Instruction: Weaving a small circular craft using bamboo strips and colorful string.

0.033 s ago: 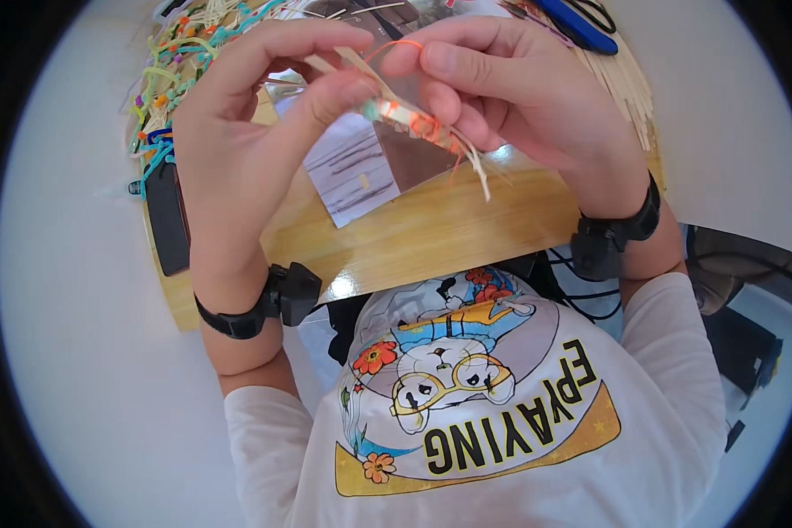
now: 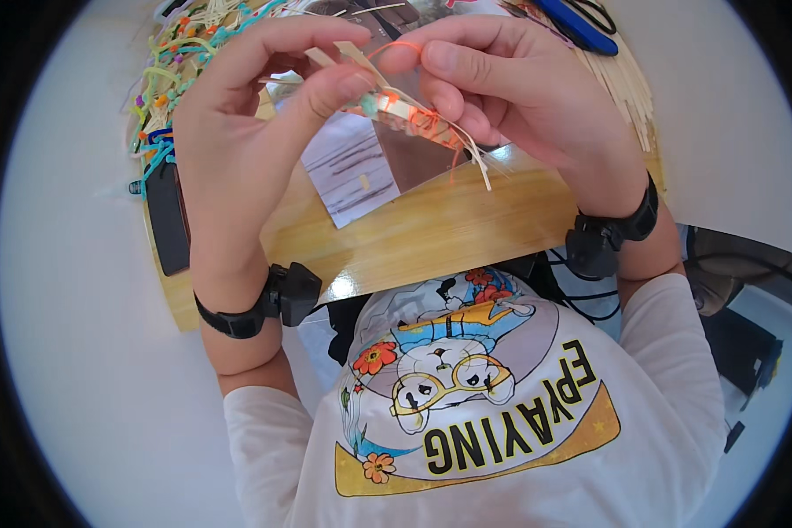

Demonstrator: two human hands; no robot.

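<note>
Over the near part of a wooden board, my left hand (image 2: 238,141) pinches a small bundle of pale flat strips (image 2: 427,125) between thumb and fingers. Orange and mint-green cord wraps the bundle, and thin strip ends stick out at both of its ends. My right hand (image 2: 537,97) is closed beside it, thumb against forefinger, on an orange cord (image 2: 402,43) that loops across from the bundle. The right hand's lower fingers are curled just behind the bundle; whether they touch it I cannot tell. A black band is on each wrist.
Tangled coloured cords (image 2: 185,66) cover the far left of the wooden board (image 2: 414,233). A dark flat phone-like object (image 2: 166,216) lies below them. Printed sheets (image 2: 352,176) lie under my hands. At far right are a blue-handled tool (image 2: 581,28) and loose pale strips (image 2: 629,92).
The bundle has turned slightly in my left hand, its loose lower ends shifting up a little. Both hands keep nearly the same place and grip.
</note>
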